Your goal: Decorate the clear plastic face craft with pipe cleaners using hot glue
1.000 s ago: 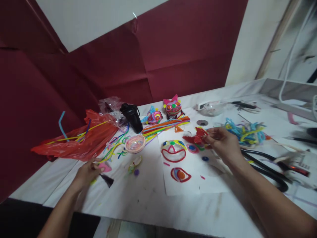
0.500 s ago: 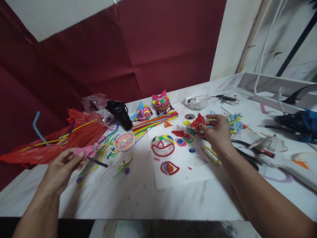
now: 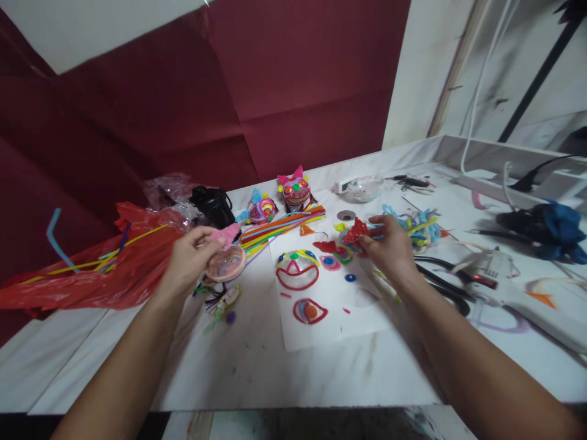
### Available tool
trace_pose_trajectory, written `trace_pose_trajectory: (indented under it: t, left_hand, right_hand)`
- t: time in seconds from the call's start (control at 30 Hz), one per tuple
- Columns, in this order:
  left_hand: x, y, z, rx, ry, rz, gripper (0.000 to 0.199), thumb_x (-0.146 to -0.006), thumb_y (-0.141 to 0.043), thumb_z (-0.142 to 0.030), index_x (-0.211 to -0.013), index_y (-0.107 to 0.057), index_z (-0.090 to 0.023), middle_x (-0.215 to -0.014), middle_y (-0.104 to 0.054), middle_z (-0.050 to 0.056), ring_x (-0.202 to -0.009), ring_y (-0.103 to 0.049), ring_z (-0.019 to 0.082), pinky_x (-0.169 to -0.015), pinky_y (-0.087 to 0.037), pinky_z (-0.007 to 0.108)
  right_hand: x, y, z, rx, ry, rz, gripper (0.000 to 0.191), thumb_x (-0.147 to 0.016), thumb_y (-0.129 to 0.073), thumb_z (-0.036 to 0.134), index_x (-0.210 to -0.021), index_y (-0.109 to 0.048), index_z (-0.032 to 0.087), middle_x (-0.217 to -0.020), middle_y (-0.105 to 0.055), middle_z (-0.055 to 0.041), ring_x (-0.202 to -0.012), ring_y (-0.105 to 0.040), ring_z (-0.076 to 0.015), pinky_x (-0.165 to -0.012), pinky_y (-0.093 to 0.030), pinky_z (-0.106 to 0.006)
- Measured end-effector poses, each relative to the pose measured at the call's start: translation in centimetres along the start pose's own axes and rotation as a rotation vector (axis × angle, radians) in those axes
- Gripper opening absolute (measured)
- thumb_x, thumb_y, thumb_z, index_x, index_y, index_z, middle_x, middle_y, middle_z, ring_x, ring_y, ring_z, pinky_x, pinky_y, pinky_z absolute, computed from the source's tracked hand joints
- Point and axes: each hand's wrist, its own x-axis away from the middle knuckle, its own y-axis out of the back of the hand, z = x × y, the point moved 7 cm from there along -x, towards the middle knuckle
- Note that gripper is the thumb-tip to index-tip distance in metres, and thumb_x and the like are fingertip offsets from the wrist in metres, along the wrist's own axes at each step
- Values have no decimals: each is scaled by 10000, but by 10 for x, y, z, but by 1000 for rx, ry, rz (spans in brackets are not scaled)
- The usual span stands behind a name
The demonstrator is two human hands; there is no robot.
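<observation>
My left hand (image 3: 195, 253) pinches a pink fuzzy piece (image 3: 225, 236) above a round pinkish bowl (image 3: 225, 264). In my right hand (image 3: 387, 244) is a red fuzzy piece (image 3: 356, 231), held between thumb and fingers. Between the hands a white sheet (image 3: 298, 336) lies on the table, bearing a face with a red-outlined mouth (image 3: 297, 278) and a red-edged eye shape (image 3: 310, 311). Another red piece (image 3: 324, 246) rests near the sheet's top, beside a pink-edged eye shape (image 3: 330, 263). A small blue disc (image 3: 350, 278) lies to the right.
Two colourful animal heads (image 3: 296, 190) (image 3: 262, 209) stand at the back, behind a bundle of coloured pipe cleaners (image 3: 284, 226). Red plastic (image 3: 137, 244) lies left. On the right are a glue gun (image 3: 495, 272), black cables and a blue-black bundle (image 3: 545, 229).
My left hand has moved right and up with the pink piece, from the table's left side to over the bowl. The right hand still holds the red piece; the view has shifted slightly.
</observation>
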Motion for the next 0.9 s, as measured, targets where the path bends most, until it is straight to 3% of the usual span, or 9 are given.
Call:
trace_pose_trajectory:
  t: [0.13,0.23,0.37,0.63,0.8,0.9]
  left_hand:
    - [1,-62,3,188,72,255,213,-668,-681,-322,-761,-555,-179,-423,-462,-85,-352,-358,49,-387,-246,170]
    - [2,-95,7,233,121,331,169,-684,-653,-286,-733,-550,-162,-555,-606,-23,-353,-403,40,-354,-222,173]
    - [-4,-127,16,214,174,388,96,-754,-595,-236,-741,-574,-143,-595,-643,-2,-355,-445,37,-352,-234,168]
    - [-19,-161,44,226,322,408,46,-796,-538,-92,-786,-527,-136,-677,-684,18,-353,-509,47,-349,-226,170]
    - [-24,-169,52,237,356,401,64,-819,-529,-92,-783,-512,-142,-625,-657,-3,-324,-462,35,-351,-204,169]
    - [-29,-171,59,254,375,383,71,-812,-542,-93,-761,-526,-139,-607,-635,-13,-324,-454,34,-350,-191,174]
  right_hand:
    - [3,-4,5,176,46,42,378,-733,-618,222,-1103,-547,202,-812,-694,-39,-567,-650,-170,-533,-541,-287]
    - [6,-10,7,253,55,109,336,-732,-600,162,-1065,-574,202,-799,-704,-45,-564,-655,-177,-552,-534,-298]
    - [8,-20,4,290,33,200,303,-747,-597,147,-1045,-594,205,-808,-715,-44,-520,-649,-164,-537,-523,-294]
    - [11,-27,7,326,74,232,168,-731,-590,138,-870,-644,215,-823,-732,-45,-634,-682,-190,-564,-521,-294]
    - [14,-29,5,375,64,269,121,-760,-572,173,-857,-637,204,-808,-728,-44,-576,-659,-180,-550,-483,-295]
    - [17,-31,9,435,101,295,123,-778,-566,174,-872,-644,192,-824,-733,-54,-643,-669,-193,-577,-453,-289]
